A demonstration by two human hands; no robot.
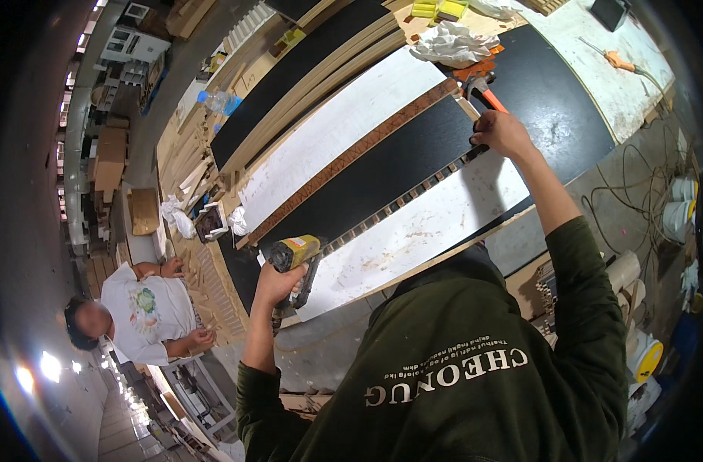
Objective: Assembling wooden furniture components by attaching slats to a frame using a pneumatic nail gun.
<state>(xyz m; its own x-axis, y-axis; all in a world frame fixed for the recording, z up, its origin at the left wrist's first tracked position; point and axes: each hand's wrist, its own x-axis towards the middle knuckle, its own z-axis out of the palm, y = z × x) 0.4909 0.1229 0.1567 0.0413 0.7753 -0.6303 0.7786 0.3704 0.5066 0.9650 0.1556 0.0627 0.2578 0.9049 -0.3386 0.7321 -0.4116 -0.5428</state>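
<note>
My left hand point(275, 285) is wrapped round the grip of a yellow and black nail gun point(299, 248), at the near left end of a long notched strip point(401, 202). At the strip's far right end, the curled fingers of my right hand point(503, 134) close on it. A hammer with an orange handle point(490, 98) lies close against that hand; whether they touch, I cannot tell. Beyond the strip, a brown wooden rail point(359, 158) runs alongside, with a black panel point(382, 173) between them. A white board point(413, 231) lies on my side of the strip.
Crumpled paper point(451, 42) lies past the hammer. Stacked wood strips point(320, 85) and a plastic bottle point(219, 102) are on the far left. An orange-handled air blow gun point(619, 61) rests at the upper right. A co-worker point(147, 312) in a white shirt is at the left; hoses point(632, 192) trail on the right.
</note>
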